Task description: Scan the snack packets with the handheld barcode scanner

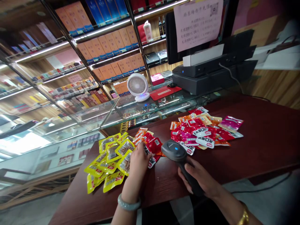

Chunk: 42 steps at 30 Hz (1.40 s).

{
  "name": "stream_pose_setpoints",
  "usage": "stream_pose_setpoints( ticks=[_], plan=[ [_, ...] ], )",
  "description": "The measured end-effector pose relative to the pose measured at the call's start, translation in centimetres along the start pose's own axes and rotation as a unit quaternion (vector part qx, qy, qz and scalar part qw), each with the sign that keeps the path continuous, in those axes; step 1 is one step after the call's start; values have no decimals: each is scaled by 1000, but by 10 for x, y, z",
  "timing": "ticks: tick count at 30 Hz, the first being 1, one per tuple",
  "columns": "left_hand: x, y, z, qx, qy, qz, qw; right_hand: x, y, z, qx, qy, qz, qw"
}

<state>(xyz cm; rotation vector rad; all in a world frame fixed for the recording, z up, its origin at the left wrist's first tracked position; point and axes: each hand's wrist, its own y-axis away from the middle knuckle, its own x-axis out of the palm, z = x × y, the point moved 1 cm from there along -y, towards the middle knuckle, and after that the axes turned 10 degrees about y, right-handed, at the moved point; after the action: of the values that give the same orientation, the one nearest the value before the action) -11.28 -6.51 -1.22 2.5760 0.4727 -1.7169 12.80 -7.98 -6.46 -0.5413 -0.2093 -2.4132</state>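
My right hand (197, 175) is wrapped round the handle of a dark grey barcode scanner (174, 150) with a small blue light on its head. The scanner points left, towards my left hand (138, 161), which wears a pale bangle. My left fingers are closed on a red snack packet (155, 145) at a small pile of red and orange packets; the fingertips are partly hidden. Left of that hand lies a pile of yellow snack packets (112, 153) with clear windows. Beyond the scanner, a larger heap of red, pink and orange packets (194, 129) is spread on the table.
The dark red table (262, 134) meets a glass display counter (110, 115). On the counter stand a white fan (138, 87), a red mat (165, 92) with a mouse, and a black till with a monitor bearing a pink notice (198, 25). Shelves of boxes (110, 45) line the back.
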Motion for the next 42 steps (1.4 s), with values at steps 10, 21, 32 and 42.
stream_pose_setpoints(
  ticks=[10,21,32,42],
  plan=[
    [0,-2,1,-5,113,0,994,-1,-3,-1,2,-12,0,1000],
    [39,-50,-56,100,343,94,929,-2,-2,-2,-9,-3,-7,1000],
    [19,-37,-11,115,-60,90,987,-4,0,-1,-18,-103,-37,994],
    [15,-38,-1,-3,143,-52,988,-4,0,-3,-12,-72,-26,997]
  ],
)
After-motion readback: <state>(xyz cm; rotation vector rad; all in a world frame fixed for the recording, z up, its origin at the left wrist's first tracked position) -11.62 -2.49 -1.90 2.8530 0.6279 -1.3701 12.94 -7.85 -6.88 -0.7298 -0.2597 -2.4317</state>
